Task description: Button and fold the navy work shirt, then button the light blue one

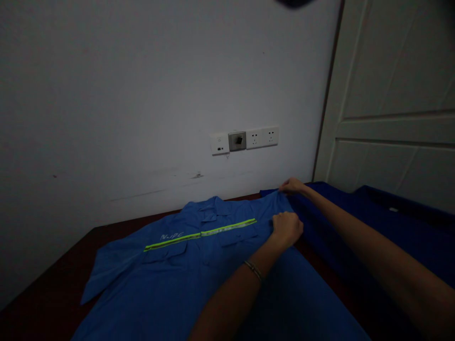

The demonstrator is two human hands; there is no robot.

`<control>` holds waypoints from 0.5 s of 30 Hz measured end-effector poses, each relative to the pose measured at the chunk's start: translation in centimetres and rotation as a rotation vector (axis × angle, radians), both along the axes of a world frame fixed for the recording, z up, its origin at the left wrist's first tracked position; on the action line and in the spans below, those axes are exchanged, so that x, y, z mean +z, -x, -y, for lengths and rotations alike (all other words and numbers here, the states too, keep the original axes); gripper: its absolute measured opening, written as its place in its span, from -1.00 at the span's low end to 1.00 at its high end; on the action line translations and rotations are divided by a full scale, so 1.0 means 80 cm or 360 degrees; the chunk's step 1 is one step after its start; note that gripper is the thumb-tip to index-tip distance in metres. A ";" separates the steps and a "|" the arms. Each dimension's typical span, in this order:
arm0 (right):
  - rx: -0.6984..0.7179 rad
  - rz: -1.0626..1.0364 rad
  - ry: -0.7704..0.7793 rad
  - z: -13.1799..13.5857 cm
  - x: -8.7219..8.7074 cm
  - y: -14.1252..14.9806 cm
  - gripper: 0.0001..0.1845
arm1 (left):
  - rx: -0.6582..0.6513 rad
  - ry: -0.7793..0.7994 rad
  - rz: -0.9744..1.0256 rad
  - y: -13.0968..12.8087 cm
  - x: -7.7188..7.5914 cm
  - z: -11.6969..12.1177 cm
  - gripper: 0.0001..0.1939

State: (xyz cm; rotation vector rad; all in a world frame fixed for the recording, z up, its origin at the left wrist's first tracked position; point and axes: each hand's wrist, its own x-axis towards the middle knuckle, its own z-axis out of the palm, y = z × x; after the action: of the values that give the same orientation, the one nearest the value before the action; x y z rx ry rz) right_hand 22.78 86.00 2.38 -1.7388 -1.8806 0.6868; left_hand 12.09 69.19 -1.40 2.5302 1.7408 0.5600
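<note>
A blue work shirt (170, 284) lies spread front up, its collar toward the wall and a yellow-green reflective stripe across the chest. Lettering shows above the stripe on the left side. My left hand (287, 229), with a bracelet on the wrist, is closed on the cloth near the right armpit. Farther back, my right hand (292, 185) pinches the shirt's right sleeve at its upper edge. Cloth stretches between the two hands. The sleeve on the left lies flat, angled down toward the near side.
Dark blue cloth (373, 222) lies at the right, beside the shirt. The dark reddish tabletop (85, 251) meets a white wall carrying a row of sockets (262, 137). A pale panelled door (394, 128) stands at the right.
</note>
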 end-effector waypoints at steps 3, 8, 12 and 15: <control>0.0012 0.0246 -0.0111 -0.004 -0.003 -0.002 -0.88 | 0.0040 0.0219 0.0256 -0.008 -0.011 -0.013 -0.75; -0.0049 0.0528 -0.0247 0.012 -0.022 -0.002 -0.77 | -0.0138 0.0510 0.1023 0.014 -0.022 -0.046 -0.70; -0.0124 0.0718 -0.0357 0.038 -0.038 0.016 -0.68 | 0.0223 0.0013 0.0978 0.090 -0.018 -0.076 -0.69; -0.0168 0.1004 -0.0521 0.055 -0.042 0.035 -0.64 | 0.0456 0.0001 0.0430 0.154 -0.025 -0.090 -0.54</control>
State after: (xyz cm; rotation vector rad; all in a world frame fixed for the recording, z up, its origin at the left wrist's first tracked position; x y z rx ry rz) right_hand 19.97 81.62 -0.95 -1.9466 -2.1110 -0.2434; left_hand -0.24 76.40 -3.38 2.0936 2.0014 0.8664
